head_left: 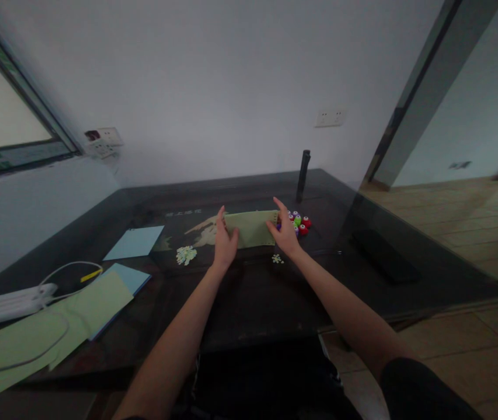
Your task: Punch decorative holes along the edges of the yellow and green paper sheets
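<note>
A pale green sheet of paper (252, 230) stands tilted up between my hands at the middle of the dark table, with a row of small holes along its right edge. My left hand (225, 244) grips its left end, thumb in front and the other fingers behind. At the right end, my right hand (286, 234) holds it the same way, its index finger stretched upward. Small pale bits (186, 255) lie heaped left of my left hand. A smaller scatter of pale bits (277, 259) is just below my right hand. Round red, green and purple pieces with white centres (305, 225) sit beyond it, partly hidden.
A black cylinder (303, 176) stands upright at the back right. A dark flat object (384, 255) lies on the right. To the left are a light blue sheet (135, 242), green sheets (95, 303), a white power strip (10, 304) with its cable, and a yellow item (91, 275).
</note>
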Demonstrator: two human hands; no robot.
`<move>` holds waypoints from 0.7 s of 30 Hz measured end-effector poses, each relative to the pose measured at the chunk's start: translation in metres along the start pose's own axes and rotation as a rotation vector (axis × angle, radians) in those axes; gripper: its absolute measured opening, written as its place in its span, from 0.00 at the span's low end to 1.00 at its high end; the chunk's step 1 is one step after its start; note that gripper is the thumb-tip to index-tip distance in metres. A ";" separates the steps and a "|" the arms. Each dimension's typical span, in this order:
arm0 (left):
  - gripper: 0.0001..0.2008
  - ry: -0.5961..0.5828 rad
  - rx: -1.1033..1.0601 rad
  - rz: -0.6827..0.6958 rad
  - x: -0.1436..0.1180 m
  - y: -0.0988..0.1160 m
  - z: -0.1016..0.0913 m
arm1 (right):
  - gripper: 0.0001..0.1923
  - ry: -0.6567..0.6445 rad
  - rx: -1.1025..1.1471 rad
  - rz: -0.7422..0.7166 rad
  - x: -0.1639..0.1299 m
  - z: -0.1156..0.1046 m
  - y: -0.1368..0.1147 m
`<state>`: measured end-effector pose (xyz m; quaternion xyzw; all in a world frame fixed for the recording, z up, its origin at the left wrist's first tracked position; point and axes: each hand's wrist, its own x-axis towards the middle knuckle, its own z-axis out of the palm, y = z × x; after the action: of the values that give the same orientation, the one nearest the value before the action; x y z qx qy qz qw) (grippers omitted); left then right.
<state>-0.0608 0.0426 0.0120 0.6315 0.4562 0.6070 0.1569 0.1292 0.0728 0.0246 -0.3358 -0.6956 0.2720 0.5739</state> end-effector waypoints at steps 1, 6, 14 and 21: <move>0.34 0.007 -0.058 -0.047 0.000 -0.004 0.002 | 0.35 0.001 0.081 0.058 0.000 0.002 0.003; 0.26 0.012 -0.177 -0.155 0.000 -0.020 0.009 | 0.33 -0.032 0.294 0.250 0.000 0.011 0.019; 0.15 0.043 -0.106 -0.180 -0.005 -0.019 0.010 | 0.25 0.008 0.254 0.249 -0.002 0.016 0.025; 0.14 0.031 -0.121 -0.201 -0.006 -0.021 0.012 | 0.21 0.009 0.221 0.220 -0.003 0.017 0.028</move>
<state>-0.0566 0.0532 -0.0100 0.5624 0.4820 0.6245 0.2478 0.1168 0.0880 -0.0018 -0.3460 -0.6179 0.4067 0.5772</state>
